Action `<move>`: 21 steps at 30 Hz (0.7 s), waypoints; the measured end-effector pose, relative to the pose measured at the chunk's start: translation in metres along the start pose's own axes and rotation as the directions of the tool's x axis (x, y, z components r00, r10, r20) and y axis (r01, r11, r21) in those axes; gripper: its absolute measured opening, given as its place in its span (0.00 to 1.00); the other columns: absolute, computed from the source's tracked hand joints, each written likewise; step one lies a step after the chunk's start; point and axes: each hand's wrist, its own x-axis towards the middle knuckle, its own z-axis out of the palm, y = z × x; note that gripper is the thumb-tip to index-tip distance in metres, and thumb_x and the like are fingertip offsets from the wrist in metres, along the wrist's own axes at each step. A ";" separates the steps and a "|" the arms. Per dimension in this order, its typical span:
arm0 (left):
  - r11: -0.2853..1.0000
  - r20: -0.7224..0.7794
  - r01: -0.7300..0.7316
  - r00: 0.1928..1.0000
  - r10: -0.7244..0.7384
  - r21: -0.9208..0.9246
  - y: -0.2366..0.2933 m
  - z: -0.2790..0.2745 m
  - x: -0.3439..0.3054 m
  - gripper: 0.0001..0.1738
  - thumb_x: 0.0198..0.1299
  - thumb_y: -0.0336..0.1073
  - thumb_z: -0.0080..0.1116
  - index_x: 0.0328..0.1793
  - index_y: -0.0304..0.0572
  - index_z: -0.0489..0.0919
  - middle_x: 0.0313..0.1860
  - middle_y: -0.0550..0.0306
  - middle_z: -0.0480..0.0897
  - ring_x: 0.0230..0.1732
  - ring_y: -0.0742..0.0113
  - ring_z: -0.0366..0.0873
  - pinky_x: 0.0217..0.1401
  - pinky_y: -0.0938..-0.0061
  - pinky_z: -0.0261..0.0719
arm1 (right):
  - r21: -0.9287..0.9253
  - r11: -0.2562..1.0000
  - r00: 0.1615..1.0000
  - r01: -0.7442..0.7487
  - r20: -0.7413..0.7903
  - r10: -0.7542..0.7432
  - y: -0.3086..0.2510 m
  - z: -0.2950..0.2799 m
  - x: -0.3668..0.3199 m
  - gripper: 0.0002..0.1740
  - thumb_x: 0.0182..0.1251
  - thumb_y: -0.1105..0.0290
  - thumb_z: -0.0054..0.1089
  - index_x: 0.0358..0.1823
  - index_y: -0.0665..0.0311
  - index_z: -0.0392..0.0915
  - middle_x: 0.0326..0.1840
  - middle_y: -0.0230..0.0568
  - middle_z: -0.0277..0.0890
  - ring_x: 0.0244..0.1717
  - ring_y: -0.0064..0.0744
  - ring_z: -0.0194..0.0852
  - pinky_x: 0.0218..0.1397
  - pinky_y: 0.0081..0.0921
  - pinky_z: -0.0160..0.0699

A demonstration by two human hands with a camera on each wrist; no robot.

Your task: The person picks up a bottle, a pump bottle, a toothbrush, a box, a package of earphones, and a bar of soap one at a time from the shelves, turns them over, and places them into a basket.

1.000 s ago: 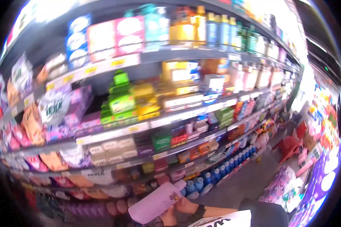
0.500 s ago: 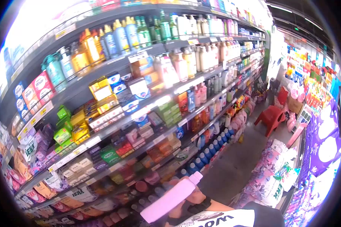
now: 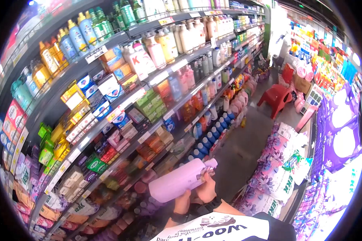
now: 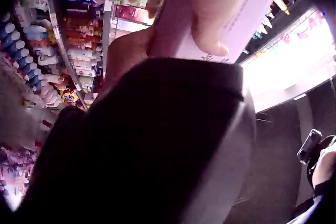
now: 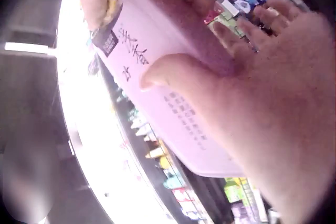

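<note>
Lilac bottle (image 3: 176, 180) in 2 hands (image 3: 206, 190) (image 3: 182, 203), near stocked shelves (image 3: 161, 77)

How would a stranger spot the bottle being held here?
Find the long shelving unit filling the head view's left side. Near the picture's bottom, in front of it, two hands hold a lilac bottle. Unlike the row of blue bottles beyond, it is pale purple and held tilted.

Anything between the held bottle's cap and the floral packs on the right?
No: in the head view, only bare grey floor shows between the held bottle's cap and the floral packs.
</note>
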 end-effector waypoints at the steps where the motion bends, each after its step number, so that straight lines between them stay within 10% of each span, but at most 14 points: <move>1: 0.998 -0.017 0.025 1.000 -0.024 0.060 -0.004 -0.002 0.007 0.24 0.61 0.36 0.52 0.63 0.44 0.61 0.60 0.58 0.66 0.62 0.64 0.62 0.65 0.65 0.56 | 0.053 0.999 0.998 0.006 -0.065 -0.003 -0.002 -0.001 0.008 0.25 0.62 0.55 0.52 0.57 0.60 0.64 0.54 0.36 0.68 0.56 0.34 0.64 0.61 0.36 0.60; 10: 0.860 0.160 0.490 0.869 -0.468 -0.145 0.006 -0.004 0.075 0.20 0.63 0.48 0.50 0.58 0.55 0.65 0.56 0.67 0.69 0.56 0.70 0.64 0.58 0.60 0.60 | 0.052 0.968 0.905 0.244 -0.370 -0.208 -0.040 -0.029 0.056 0.17 0.67 0.59 0.46 0.52 0.59 0.69 0.49 0.37 0.72 0.52 0.34 0.69 0.58 0.35 0.64; 12: 0.914 0.037 0.376 0.926 -0.375 -0.151 0.014 -0.012 0.087 0.20 0.62 0.47 0.52 0.58 0.54 0.66 0.55 0.67 0.69 0.54 0.70 0.66 0.56 0.62 0.61 | 0.041 0.952 0.887 0.302 -0.377 -0.265 -0.051 -0.033 0.063 0.16 0.66 0.61 0.48 0.51 0.58 0.69 0.49 0.36 0.73 0.51 0.34 0.70 0.57 0.36 0.65; 14: 0.958 0.098 0.091 0.988 -0.122 0.272 0.006 -0.039 0.106 0.21 0.61 0.44 0.53 0.58 0.51 0.66 0.56 0.66 0.69 0.53 0.70 0.67 0.53 0.65 0.63 | 0.009 0.946 0.853 0.324 -0.436 -0.287 -0.063 -0.023 0.066 0.15 0.66 0.61 0.48 0.51 0.58 0.70 0.48 0.36 0.74 0.51 0.34 0.70 0.56 0.35 0.66; 17: 0.965 -0.099 0.058 0.995 -0.034 0.254 0.023 -0.035 0.126 0.27 0.59 0.41 0.56 0.63 0.45 0.62 0.59 0.60 0.66 0.59 0.64 0.64 0.60 0.70 0.63 | -0.071 0.918 0.809 0.391 -0.449 -0.379 -0.069 -0.041 0.071 0.15 0.65 0.61 0.49 0.50 0.58 0.70 0.47 0.36 0.74 0.50 0.34 0.70 0.55 0.35 0.66; 21: 0.814 0.025 -0.031 0.999 0.020 0.580 0.040 -0.021 0.149 0.30 0.56 0.40 0.59 0.63 0.44 0.62 0.62 0.56 0.63 0.62 0.63 0.61 0.63 0.68 0.60 | -0.215 0.885 0.757 0.413 -0.460 -0.465 -0.074 -0.057 0.072 0.14 0.63 0.62 0.52 0.48 0.58 0.71 0.44 0.33 0.74 0.47 0.30 0.71 0.54 0.31 0.65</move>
